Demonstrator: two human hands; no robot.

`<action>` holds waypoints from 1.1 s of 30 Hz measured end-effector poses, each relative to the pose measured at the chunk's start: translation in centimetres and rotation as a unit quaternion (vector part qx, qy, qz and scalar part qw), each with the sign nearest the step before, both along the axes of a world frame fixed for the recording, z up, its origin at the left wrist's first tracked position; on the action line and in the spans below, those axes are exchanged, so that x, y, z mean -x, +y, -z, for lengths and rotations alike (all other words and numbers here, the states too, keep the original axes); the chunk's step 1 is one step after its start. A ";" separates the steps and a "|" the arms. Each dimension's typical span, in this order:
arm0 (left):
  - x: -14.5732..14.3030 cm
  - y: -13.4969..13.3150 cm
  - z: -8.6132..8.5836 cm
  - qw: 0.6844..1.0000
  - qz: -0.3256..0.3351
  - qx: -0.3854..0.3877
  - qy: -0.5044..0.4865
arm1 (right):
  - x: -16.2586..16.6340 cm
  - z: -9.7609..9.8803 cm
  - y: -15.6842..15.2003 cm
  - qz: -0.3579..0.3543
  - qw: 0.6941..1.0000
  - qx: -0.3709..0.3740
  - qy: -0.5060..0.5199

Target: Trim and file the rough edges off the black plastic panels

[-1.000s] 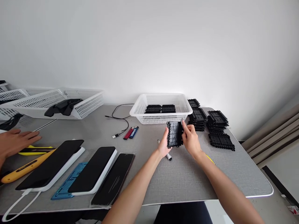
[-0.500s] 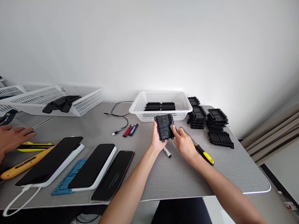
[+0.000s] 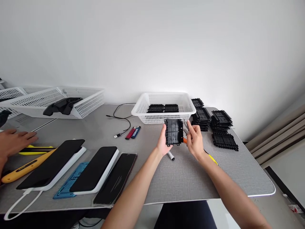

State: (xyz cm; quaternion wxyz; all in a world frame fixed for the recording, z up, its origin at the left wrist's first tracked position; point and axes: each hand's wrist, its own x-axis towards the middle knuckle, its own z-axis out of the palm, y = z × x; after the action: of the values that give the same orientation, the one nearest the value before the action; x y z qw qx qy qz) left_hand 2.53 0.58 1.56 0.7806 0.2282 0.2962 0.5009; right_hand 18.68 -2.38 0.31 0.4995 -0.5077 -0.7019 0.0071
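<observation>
My left hand (image 3: 162, 143) grips a black ribbed plastic part (image 3: 173, 132) by its left edge and holds it upright above the grey table (image 3: 181, 181). My right hand (image 3: 195, 140) is curled at the part's right edge, index finger raised. Its thumb pinches a small orange piece (image 3: 184, 140) against that edge. A white basket (image 3: 138, 109) just behind holds more black parts (image 3: 163, 108). Under my hands lies a marker (image 3: 170, 156).
Stacks of black parts (image 3: 202, 118) (image 3: 224, 141) stand at the right. A yellow-handled tool (image 3: 213, 159) lies behind my right wrist. Lighters (image 3: 133, 132), a USB cable (image 3: 122, 119), phones (image 3: 95, 170) and yellow knives (image 3: 26, 167) lie left. Another person's hand (image 3: 14, 141) rests there, near the baskets (image 3: 78, 106).
I turned the black part more upright and lifted it slightly right, towards the basket. My right hand moved from the part's lower face to its right edge; the orange piece now shows.
</observation>
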 end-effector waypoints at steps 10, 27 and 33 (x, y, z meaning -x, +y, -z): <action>0.6 0.3 -0.3 0.998 -0.057 0.033 -0.008 | 1.6 -0.7 -0.8 -0.039 0.968 0.139 -0.207; -1.5 -0.9 0.3 0.995 0.048 -0.082 0.032 | 0.6 -0.2 -0.2 0.025 0.994 0.022 -0.103; -2.4 -1.9 0.1 0.992 0.045 -0.111 0.046 | 0.8 -0.8 -0.4 0.108 0.965 0.112 -0.210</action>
State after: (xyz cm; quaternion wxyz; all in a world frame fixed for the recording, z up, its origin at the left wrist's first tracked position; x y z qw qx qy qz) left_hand 4.97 -1.34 1.49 0.7578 0.3494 0.2633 0.4841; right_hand 17.89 -2.79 1.10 0.2787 -0.6231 -0.7269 -0.0755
